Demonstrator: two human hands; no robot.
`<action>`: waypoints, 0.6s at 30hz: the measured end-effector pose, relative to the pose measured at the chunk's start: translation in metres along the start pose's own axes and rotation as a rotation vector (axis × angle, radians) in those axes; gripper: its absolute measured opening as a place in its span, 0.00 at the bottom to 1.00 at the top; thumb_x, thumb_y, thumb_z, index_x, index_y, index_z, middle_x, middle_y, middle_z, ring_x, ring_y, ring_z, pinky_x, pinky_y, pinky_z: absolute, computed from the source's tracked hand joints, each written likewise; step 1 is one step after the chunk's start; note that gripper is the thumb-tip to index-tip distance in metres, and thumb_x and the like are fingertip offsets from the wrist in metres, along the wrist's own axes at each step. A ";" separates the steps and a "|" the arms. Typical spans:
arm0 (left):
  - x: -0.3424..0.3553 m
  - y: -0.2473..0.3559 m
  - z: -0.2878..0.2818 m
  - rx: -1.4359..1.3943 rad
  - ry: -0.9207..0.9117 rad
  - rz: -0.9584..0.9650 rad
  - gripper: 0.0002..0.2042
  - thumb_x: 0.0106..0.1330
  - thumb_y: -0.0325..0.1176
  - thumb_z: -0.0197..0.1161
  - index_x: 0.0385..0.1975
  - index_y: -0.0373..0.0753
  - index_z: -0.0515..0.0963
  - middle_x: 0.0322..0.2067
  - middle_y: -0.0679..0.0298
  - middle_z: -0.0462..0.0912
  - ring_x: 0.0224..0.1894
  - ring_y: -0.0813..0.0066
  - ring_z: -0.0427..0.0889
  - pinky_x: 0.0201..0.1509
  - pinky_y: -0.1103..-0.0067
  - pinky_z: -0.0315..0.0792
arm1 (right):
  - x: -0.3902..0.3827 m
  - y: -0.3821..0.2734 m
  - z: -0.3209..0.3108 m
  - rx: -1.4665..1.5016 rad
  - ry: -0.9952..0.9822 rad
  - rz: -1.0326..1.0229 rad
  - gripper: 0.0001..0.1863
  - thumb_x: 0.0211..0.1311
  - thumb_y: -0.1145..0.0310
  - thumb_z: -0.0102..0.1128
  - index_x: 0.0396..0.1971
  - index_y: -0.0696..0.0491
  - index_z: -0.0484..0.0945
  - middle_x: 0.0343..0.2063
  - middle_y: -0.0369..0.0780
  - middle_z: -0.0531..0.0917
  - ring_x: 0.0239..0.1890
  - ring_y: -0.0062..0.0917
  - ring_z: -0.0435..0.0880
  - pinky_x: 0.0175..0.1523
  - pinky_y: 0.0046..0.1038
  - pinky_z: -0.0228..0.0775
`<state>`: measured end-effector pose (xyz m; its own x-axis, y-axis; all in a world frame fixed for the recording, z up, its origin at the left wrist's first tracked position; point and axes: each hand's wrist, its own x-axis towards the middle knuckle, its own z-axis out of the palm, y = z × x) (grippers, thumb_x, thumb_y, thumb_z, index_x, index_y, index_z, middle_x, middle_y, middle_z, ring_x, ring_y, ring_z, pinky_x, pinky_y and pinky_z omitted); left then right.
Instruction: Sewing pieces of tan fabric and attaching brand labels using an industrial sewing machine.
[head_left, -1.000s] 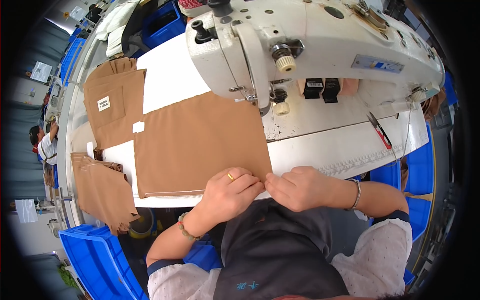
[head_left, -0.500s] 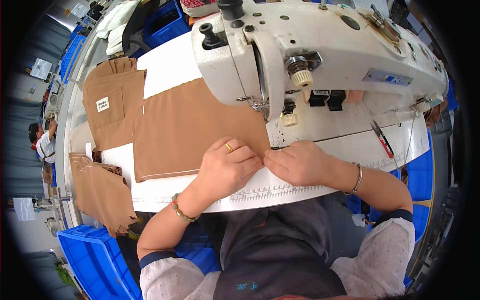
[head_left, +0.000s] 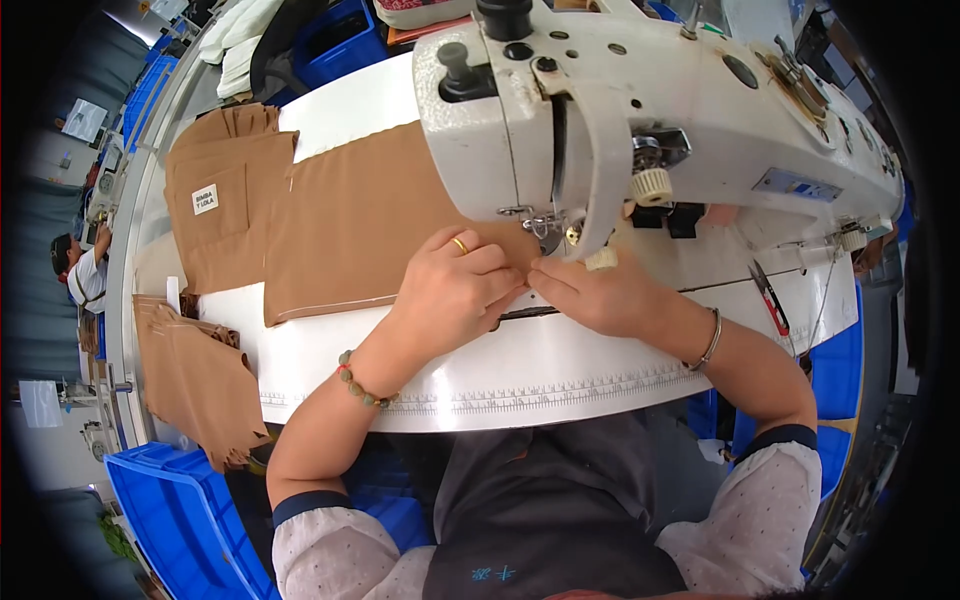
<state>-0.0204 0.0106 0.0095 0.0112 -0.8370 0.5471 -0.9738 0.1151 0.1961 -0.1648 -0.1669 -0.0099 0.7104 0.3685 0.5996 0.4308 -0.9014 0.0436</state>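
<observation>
I see the person's 2 bare hands, left hand (head_left: 455, 285) and right hand (head_left: 605, 292), fingers nearly closed, pinching the near right corner of a rectangular brown fabric panel (head_left: 350, 220) beside the white metal sewing machine's (head_left: 590, 90) needle area. The panel lies behind the white worktop's (head_left: 480, 375) ruler-marked front edge.
</observation>
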 end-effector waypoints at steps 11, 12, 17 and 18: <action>-0.001 -0.005 -0.001 0.036 -0.024 0.000 0.08 0.50 0.29 0.69 0.31 0.43 0.86 0.33 0.72 0.82 0.40 0.71 0.80 0.54 0.71 0.76 | -0.005 0.006 0.014 0.191 0.086 0.222 0.10 0.54 0.74 0.63 0.38 0.51 0.83 0.25 0.37 0.82 0.21 0.29 0.82 0.24 0.30 0.72; -0.002 -0.005 -0.002 0.043 -0.051 0.018 0.09 0.50 0.28 0.67 0.33 0.42 0.86 0.34 0.71 0.82 0.41 0.71 0.80 0.56 0.70 0.76 | -0.008 0.005 0.014 0.161 0.011 0.235 0.10 0.53 0.74 0.64 0.37 0.50 0.84 0.23 0.37 0.82 0.20 0.29 0.81 0.24 0.30 0.71; -0.004 0.003 -0.006 0.091 -0.116 0.052 0.11 0.52 0.28 0.64 0.35 0.41 0.85 0.38 0.69 0.82 0.44 0.70 0.80 0.59 0.68 0.76 | -0.008 0.002 0.007 0.197 -0.061 0.317 0.10 0.50 0.73 0.65 0.34 0.48 0.86 0.18 0.38 0.79 0.20 0.31 0.80 0.26 0.34 0.68; -0.004 0.004 -0.006 0.108 -0.122 0.051 0.11 0.52 0.29 0.63 0.35 0.41 0.85 0.38 0.69 0.82 0.44 0.70 0.80 0.60 0.68 0.76 | -0.009 0.002 0.006 0.215 -0.034 0.322 0.09 0.50 0.72 0.65 0.33 0.48 0.86 0.18 0.38 0.79 0.20 0.32 0.79 0.26 0.36 0.67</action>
<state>-0.0228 0.0177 0.0129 -0.0602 -0.8910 0.4500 -0.9912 0.1066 0.0784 -0.1667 -0.1709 -0.0198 0.8448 0.0855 0.5282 0.2871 -0.9055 -0.3126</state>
